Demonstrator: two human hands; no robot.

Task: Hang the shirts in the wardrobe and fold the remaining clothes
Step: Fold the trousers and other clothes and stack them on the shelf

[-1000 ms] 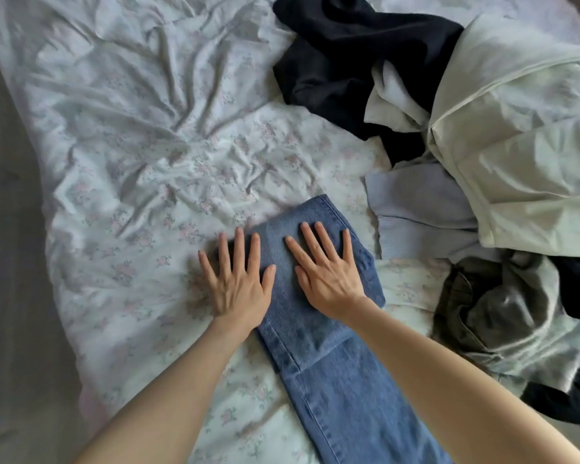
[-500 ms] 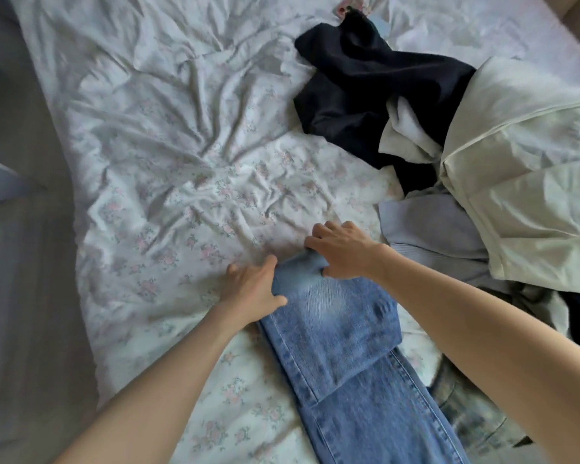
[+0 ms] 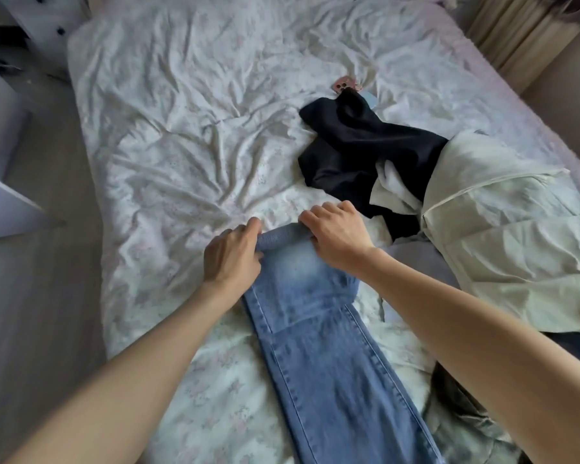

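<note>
A pair of blue jeans lies lengthwise on the bed, its far end folded back on itself. My left hand grips the left corner of that folded end and my right hand grips the right corner, fingers curled under the fold. To the right lies a heap of clothes: a dark navy garment, a pale cream garment, a light grey piece and an olive garment near the bottom right.
A pink phone lies on the wrinkled floral sheet beyond the navy garment. White furniture stands left of the bed over a grey floor. Curtains hang at the far right.
Both hands went from lying flat on the folded jeans to curling around its far edge. The view has tilted up, showing more of the bed.
</note>
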